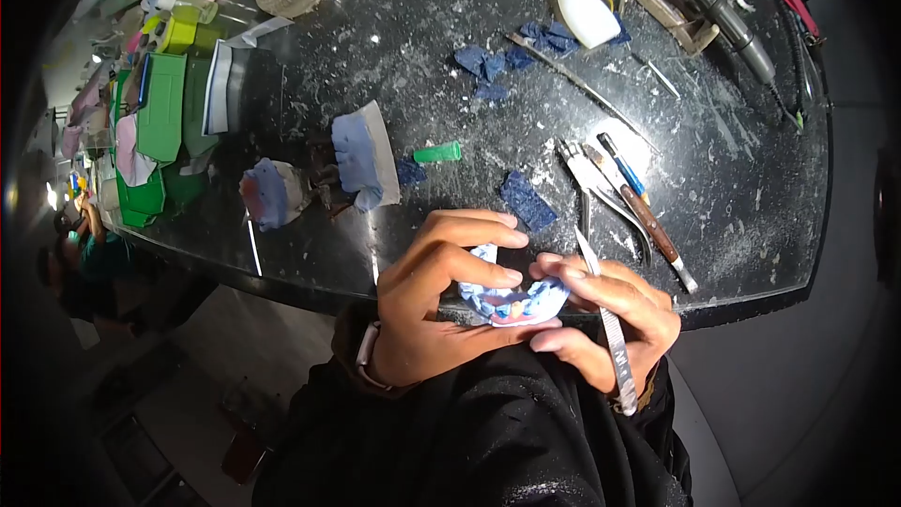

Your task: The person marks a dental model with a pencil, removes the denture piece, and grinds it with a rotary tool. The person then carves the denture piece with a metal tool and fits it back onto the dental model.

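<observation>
My left hand (436, 286) is closed around the left side of a blue dental cast (542, 302) at the table's front edge, thumb below and fingers above. The cast has a pink gum area and a yellowish tooth at its front. My right hand (624, 310) steadies the cast's right side with its fingertips. It also holds a metal scalpel (612, 333) between the fingers, blade pointing up and away from me. Just beyond the hands lies a piece of dark blue articulating paper or foil (527, 200); which one I cannot tell.
Two plaster casts, one smaller (270, 195) and one larger (364, 155), stand left of a green tube (438, 152). Pliers (610, 192), a wooden-handled knife (657, 235) and a blue pen-like tool (624, 169) lie right. A white bottle (582, 9) and handpiece (723, 19) are farther back.
</observation>
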A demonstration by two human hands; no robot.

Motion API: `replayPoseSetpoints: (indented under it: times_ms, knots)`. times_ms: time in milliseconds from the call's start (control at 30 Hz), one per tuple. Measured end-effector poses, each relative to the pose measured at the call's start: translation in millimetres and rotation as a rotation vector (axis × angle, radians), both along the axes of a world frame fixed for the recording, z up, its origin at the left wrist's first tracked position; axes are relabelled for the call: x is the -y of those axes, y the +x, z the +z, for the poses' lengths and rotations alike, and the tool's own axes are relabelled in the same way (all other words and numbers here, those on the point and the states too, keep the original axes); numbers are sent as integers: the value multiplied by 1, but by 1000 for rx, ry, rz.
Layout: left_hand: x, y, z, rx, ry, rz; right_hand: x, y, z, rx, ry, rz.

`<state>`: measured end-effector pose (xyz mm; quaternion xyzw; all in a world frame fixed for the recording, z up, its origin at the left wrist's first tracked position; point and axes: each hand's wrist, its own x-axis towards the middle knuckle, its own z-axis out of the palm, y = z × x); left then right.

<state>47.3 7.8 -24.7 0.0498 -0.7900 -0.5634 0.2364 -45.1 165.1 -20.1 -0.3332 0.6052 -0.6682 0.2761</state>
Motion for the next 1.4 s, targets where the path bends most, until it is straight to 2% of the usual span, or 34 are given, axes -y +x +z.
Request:
replayPoseSetpoints:
  times_ms: [133, 167, 267, 300, 333, 400, 467, 500, 567, 633, 767, 800, 867, 967, 1100, 1200, 1400]
  knots:
    - [0, 6, -9, 153, 72, -88, 2, -3, -2, -95, 40, 45]
    - [0, 2, -9, 133, 3, -76, 3, -4, 4, -68, 91, 72]
    - [-1, 4, -7, 122, 3, -100, -6, -2, -3, -165, 140, 7]
    - [-2, 5, -11, 100, -19, -71, -8, 1, -7, -154, 117, -82]
    - [-2, 5, -11, 92, -17, -69, -17, 0, -9, -148, 103, -66]
    - [-2, 4, -9, 77, -17, -63, -20, 1, -15, -121, -107, -29]
    - [-10, 5, -3, 186, 85, 11, -22, 0, -23, -92, -288, 19]
    - [-10, 2, 0, 186, 52, -6, -18, 12, -18, -20, -314, -59]
    - [-8, 2, -6, 129, -52, -72, -29, 9, 0, 127, -219, 62]
    - [-9, 3, -5, 145, -46, -63, -37, -2, 12, 171, -132, 274]
    - [-7, 7, -6, 136, -64, -50, -24, 0, 6, -72, -176, 371]
    - [-7, 7, -8, 130, -80, -44, -15, 4, 1, -167, -262, 304]
    - [-8, 8, -12, 118, -110, -37, -13, 19, -1, -178, -253, 175]
    - [-7, 7, -12, 100, -49, -53, -12, 28, 10, -212, -88, 112]
    - [-10, 12, -12, 189, 47, -131, -15, 38, 7, -312, -32, 98]
    - [-12, 15, -15, 206, 124, -154, -18, 34, 16, -413, 84, 187]
    - [-14, 16, -15, 241, 128, -159, -19, 36, 9, -481, 51, 166]
